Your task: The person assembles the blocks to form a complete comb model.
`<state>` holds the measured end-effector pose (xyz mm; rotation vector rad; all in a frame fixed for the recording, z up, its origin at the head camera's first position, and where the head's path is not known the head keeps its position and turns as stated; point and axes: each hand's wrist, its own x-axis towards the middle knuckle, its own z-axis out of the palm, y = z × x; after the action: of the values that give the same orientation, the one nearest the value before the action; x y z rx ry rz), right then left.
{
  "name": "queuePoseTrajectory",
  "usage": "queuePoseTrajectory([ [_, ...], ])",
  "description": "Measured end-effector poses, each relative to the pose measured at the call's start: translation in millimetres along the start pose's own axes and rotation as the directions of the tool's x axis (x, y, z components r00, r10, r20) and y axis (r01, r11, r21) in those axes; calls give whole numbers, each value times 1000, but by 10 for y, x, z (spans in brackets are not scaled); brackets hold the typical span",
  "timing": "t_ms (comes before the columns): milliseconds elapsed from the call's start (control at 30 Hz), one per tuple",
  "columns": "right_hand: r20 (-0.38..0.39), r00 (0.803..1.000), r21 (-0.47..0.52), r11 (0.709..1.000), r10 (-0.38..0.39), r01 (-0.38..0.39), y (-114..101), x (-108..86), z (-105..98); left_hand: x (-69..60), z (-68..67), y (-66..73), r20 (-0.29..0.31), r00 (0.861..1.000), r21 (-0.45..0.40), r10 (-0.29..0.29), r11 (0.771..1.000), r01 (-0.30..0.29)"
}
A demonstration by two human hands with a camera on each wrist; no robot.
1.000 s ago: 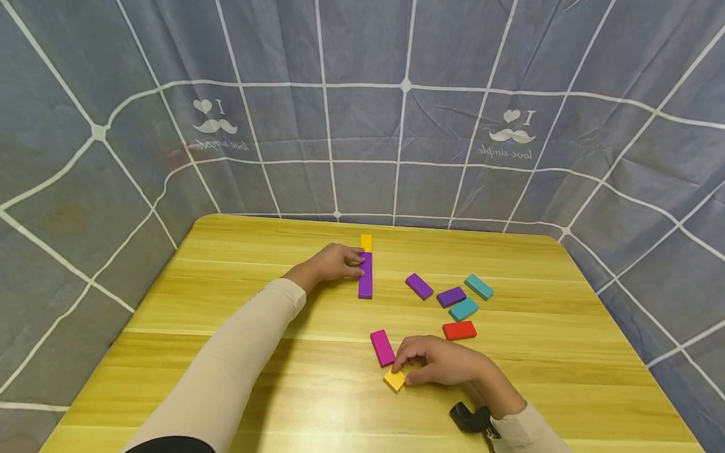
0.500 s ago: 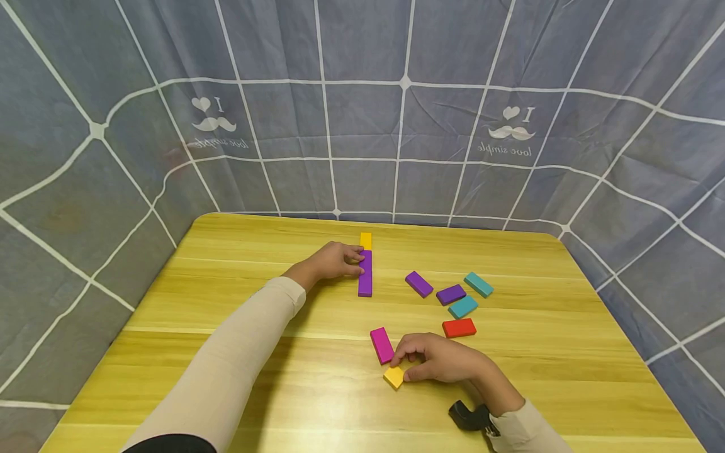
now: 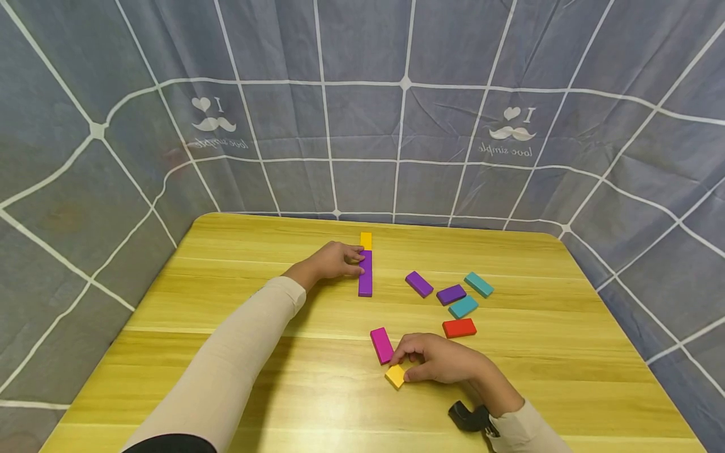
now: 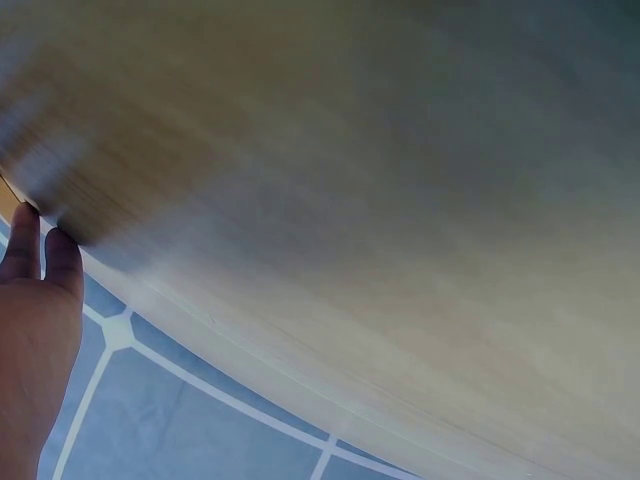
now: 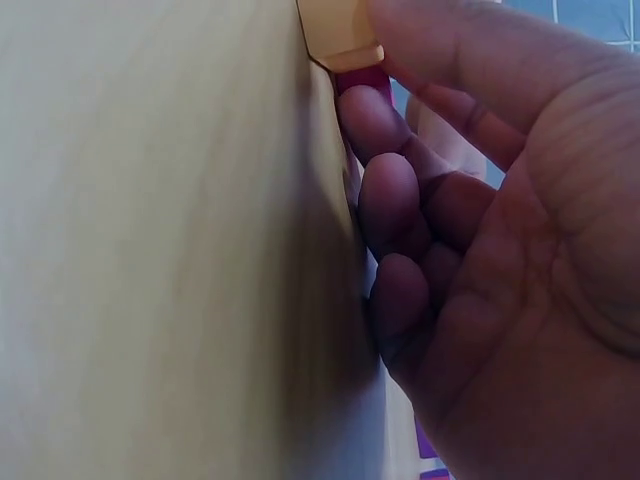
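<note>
In the head view a purple strip of blocks (image 3: 365, 283) lies lengthwise toward the far edge, a yellow block (image 3: 365, 240) at its far end. My left hand (image 3: 334, 260) touches the strip's left side with its fingertips, fingers extended; whether the strip has a seam is hard to tell. Closer to me, my right hand (image 3: 444, 358) pinches a second yellow block (image 3: 395, 377) between thumb and fingers, at table level. That block also appears in the right wrist view as a yellow piece (image 5: 340, 35) by the thumb. A magenta block (image 3: 382, 345) lies just beyond it.
Right of the strip lie loose blocks: purple (image 3: 419, 284), darker purple (image 3: 451, 294), teal (image 3: 463, 307), another teal (image 3: 479, 284) and red (image 3: 459, 328). A black strap-like piece (image 3: 469, 417) sits at my right wrist. A grey-blue curtain (image 3: 362, 126) stands around the wooden table (image 3: 317, 390).
The near yellow block has turned and shifted very slightly to the right in my right hand. My left hand stays at the purple strip, and the other blocks lie as before.
</note>
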<state>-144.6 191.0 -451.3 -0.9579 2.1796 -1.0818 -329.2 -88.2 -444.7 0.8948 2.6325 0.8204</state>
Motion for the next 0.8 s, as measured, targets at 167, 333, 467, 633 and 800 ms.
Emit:
queuePoseTrajectory([
  [167,-9,1000,-1,1000,17,-17,1,-7,-2,5,1,-10,-3,1000,-2,1,1000,-1],
  [333,-15,999,-13,999,36,-36,15,-24,-10,10,2,-21,-5,1000,-7,-1,1000,1],
  [467,-21,998,-14,999,51,-51,28,-46,-20,10,3,-26,-6,1000,-5,5,1000,-5],
  [633,-28,999,-4,999,40,-41,27,-63,-32,14,5,-39,-9,1000,6,17,1000,-17],
  [800,-32,999,4,1000,20,-20,18,-65,-44,19,8,-51,-10,1000,4,21,1000,-21],
])
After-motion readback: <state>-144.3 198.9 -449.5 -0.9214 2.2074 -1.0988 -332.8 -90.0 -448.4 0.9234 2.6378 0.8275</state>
